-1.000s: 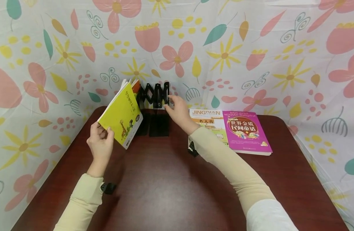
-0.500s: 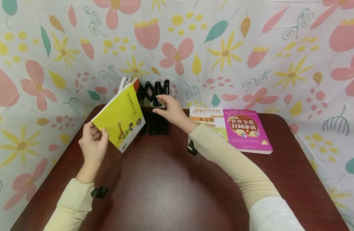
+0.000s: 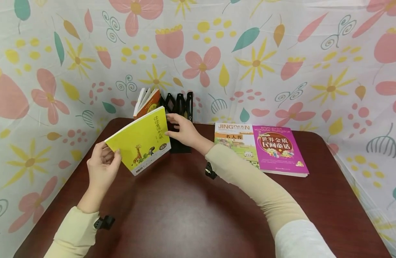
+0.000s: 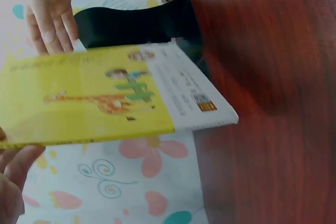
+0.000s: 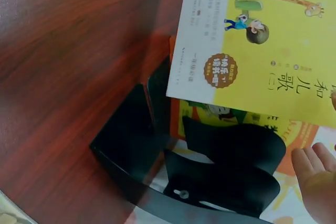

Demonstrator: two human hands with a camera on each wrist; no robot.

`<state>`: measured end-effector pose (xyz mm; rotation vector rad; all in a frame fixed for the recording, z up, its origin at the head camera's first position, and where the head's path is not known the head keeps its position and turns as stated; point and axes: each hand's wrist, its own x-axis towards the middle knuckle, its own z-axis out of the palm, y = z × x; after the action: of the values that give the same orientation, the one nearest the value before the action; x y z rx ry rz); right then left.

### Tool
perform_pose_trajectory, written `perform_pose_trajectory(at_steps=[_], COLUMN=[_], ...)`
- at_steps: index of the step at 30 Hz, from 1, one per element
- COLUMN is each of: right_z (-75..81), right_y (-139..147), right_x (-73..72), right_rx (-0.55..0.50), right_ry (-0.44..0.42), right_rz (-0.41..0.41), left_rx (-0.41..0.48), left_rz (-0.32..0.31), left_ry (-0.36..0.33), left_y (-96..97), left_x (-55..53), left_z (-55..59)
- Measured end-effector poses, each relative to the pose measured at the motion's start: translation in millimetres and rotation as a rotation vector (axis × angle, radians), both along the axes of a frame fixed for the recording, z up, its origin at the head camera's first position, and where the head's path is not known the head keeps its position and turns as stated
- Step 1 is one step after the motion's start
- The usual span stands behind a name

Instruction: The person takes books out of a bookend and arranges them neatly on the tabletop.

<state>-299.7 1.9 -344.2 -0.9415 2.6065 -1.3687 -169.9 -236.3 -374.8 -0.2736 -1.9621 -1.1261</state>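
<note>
My left hand (image 3: 102, 165) pinches the left edge of a thin yellow book (image 3: 143, 138), thumb on the front cover and fingers behind. The book is tilted, held above the table with its giraffe picture facing me. My right hand (image 3: 186, 132) is at the book's right edge, its thumb near the cover and its fingers behind; whether it touches is unclear. In the left wrist view the right hand's fingers (image 4: 50, 30) look straight. Behind the yellow book stands a black expandable bookend (image 5: 226, 166), partly hidden, with an orange book (image 3: 149, 104) upright at its left.
To the right, a white and orange book (image 3: 235, 143) and a purple book (image 3: 278, 148) lie side by side on the dark red table (image 3: 191, 211). A floral cloth (image 3: 204, 39) hangs behind the table and along its sides.
The yellow book has come away from the bookend toward me and turned to face me, uncovering the orange book. My right hand has left the bookend's right end and moved to the yellow book's edge.
</note>
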Motion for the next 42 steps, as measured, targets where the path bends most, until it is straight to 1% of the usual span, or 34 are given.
perform_pose_trajectory(at_steps=[5, 7, 13, 18, 21, 24, 28, 31, 33, 35, 39, 42], right_z=[-6.7, -9.8, -18.9, -20.8, -20.1, -20.1, -23.1, -25.3, -25.7, -25.2, -23.0, -23.5], right_y=[-2.4, -1.9, 2.8, 7.3, 10.4, 15.2, 22.9, 28.9, 33.1, 36.9, 44.9, 52.2], right_x=[3.0, 3.9, 8.6, 13.4, 15.2, 17.3, 19.9, 21.4, 22.8, 24.1, 25.8, 26.7], right_rx=[0.002, -0.001, -0.087, -0.137, -0.144, -0.140, -0.120, -0.124, -0.133, -0.149, -0.164, -0.172], right_ry=[-0.015, -0.010, 0.026, 0.076, 0.087, 0.075, 0.039, -0.003, -0.028, -0.046, -0.045, -0.049], right_rz=[-0.009, -0.012, 0.008, 0.023, 0.018, 0.010, -0.004, -0.020, -0.027, -0.025, -0.027, -0.041], left_rx=[0.012, 0.030, 0.088, 0.128, 0.157, 0.174, 0.179, 0.160, 0.148, 0.140, 0.154, 0.157], left_rz=[-0.071, -0.096, -0.150, -0.185, -0.212, -0.232, -0.238, -0.238, -0.246, -0.258, -0.301, -0.325], left_ry=[0.014, 0.024, 0.021, 0.011, -0.014, -0.067, -0.154, -0.200, -0.212, -0.209, -0.201, -0.227], left_y=[-2.6, -3.8, -7.0, -6.0, -4.6, -3.2, -1.0, 1.8, 4.1, 6.4, 11.3, 16.6], left_x=[1.1, 0.7, -0.8, 1.2, 2.1, 2.4, 1.5, -1.0, -2.8, -4.4, -8.0, -10.0], left_z=[-3.5, -4.1, -0.2, 2.7, 4.5, 7.7, 11.7, 13.3, 13.8, 14.2, 16.2, 19.1])
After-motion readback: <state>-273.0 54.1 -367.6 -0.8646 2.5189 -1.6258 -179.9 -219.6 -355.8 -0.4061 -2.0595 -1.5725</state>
